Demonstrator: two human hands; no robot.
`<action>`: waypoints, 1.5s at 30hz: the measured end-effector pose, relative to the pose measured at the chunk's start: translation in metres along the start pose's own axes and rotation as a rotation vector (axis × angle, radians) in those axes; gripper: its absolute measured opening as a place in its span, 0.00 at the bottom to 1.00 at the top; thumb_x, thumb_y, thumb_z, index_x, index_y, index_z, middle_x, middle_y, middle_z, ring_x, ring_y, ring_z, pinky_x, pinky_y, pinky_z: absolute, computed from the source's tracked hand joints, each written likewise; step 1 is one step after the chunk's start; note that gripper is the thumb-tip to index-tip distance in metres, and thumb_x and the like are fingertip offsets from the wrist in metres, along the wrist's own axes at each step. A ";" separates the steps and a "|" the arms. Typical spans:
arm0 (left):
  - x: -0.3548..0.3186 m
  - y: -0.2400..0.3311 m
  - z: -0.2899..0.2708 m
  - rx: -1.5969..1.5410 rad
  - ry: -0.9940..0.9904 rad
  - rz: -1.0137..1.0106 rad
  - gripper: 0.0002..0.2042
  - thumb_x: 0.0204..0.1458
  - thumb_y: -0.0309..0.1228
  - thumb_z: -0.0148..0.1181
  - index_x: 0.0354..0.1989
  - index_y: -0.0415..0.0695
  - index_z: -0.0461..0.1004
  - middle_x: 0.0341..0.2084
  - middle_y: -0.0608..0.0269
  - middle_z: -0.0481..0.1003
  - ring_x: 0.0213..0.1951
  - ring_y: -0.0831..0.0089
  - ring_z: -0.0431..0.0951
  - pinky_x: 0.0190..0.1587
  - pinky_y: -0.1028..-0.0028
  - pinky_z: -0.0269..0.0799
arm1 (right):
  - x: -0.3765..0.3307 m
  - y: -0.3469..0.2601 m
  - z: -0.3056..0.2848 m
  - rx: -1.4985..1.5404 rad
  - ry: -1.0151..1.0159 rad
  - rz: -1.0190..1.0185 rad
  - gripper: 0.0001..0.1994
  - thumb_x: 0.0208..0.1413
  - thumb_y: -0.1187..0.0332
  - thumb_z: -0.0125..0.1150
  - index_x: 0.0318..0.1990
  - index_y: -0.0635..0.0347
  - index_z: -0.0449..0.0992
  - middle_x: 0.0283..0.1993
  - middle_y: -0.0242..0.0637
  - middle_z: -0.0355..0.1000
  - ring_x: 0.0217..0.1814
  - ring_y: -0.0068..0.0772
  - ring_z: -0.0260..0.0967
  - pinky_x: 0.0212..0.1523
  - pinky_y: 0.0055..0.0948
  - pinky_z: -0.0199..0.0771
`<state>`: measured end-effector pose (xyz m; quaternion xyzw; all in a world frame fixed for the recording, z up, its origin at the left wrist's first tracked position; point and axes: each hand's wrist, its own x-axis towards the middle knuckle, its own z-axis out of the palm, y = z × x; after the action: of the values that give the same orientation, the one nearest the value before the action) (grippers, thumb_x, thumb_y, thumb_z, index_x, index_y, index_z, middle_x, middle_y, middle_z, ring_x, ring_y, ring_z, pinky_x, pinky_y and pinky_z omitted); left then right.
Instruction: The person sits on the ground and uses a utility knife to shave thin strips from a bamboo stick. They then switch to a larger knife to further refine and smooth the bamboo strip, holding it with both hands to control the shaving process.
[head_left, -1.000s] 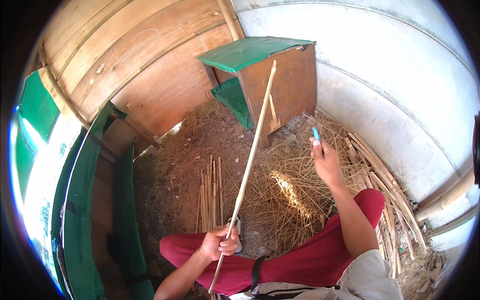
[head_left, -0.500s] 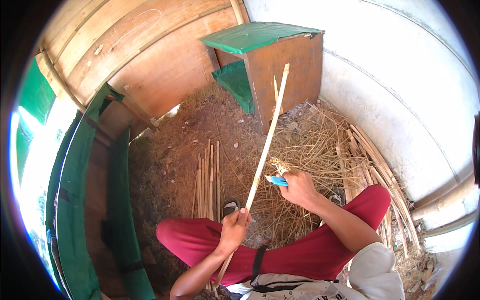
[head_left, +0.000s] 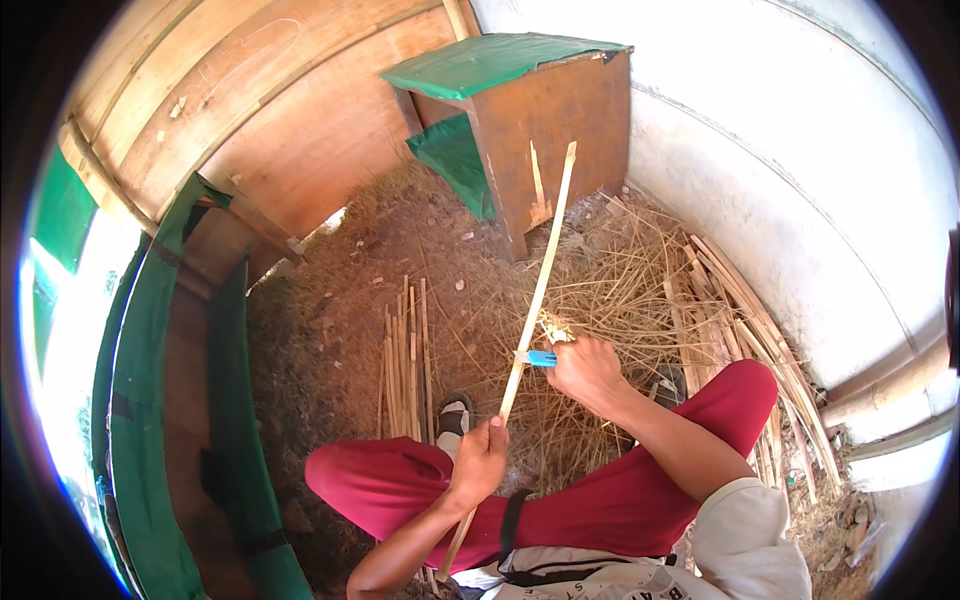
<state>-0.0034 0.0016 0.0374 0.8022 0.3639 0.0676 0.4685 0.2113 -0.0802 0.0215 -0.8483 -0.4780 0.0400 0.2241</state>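
Observation:
My left hand [head_left: 480, 462] is wrapped round the lower part of a long pale bamboo strip [head_left: 548, 262], which slants up and away to the right. In my right hand [head_left: 588, 374] is a blue utility knife [head_left: 541, 358], its blade against the strip a little above my left hand. A small tuft of thin pale shavings [head_left: 555, 328] shows at the top of my right fist; whether the fist holds it I cannot tell. The strip's lower end passes beneath my left forearm to my lap.
Thin shavings [head_left: 630, 300] lie heaped beyond my right hand. Split strips stand in a bundle [head_left: 405, 360] on the left, and more lie in a pile [head_left: 750, 320] by the white wall. A brown cabinet with a green top [head_left: 550, 140] stands behind; a green-covered bench [head_left: 150, 400] runs along the left.
My right hand has moved left and slightly down, bringing the knife blade from beside the strip onto it. The strip's far end has dropped a little. The whole view has shifted slightly.

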 end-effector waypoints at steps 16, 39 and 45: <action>-0.002 -0.045 -0.001 -0.031 -0.165 -0.252 0.24 0.69 0.44 0.37 0.28 0.37 0.68 0.16 0.55 0.66 0.22 0.61 0.71 0.30 0.61 0.66 | 0.015 0.021 0.069 -0.152 -0.085 -0.094 0.06 0.46 0.72 0.58 0.22 0.63 0.78 0.22 0.47 0.76 0.21 0.41 0.75 0.18 0.39 0.70; -0.061 -0.022 -0.037 -0.156 -0.320 -0.471 0.23 0.69 0.43 0.37 0.25 0.41 0.65 0.12 0.68 0.61 0.14 0.77 0.64 0.18 0.71 0.62 | 0.046 0.089 0.079 -0.173 -0.087 0.205 0.09 0.52 0.70 0.55 0.29 0.62 0.81 0.31 0.50 0.78 0.34 0.49 0.79 0.33 0.45 0.78; -0.102 -0.007 -0.064 -0.071 -0.341 -0.405 0.21 0.69 0.43 0.38 0.25 0.44 0.64 0.14 0.73 0.60 0.16 0.82 0.61 0.19 0.76 0.58 | 0.054 0.114 0.072 -0.142 -0.101 0.390 0.08 0.51 0.70 0.56 0.30 0.62 0.81 0.35 0.49 0.78 0.39 0.48 0.79 0.37 0.44 0.79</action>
<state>-0.1104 -0.0174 0.0912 0.6958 0.4303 -0.1510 0.5549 0.3103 -0.0612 -0.0829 -0.9354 -0.3170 0.0913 0.1275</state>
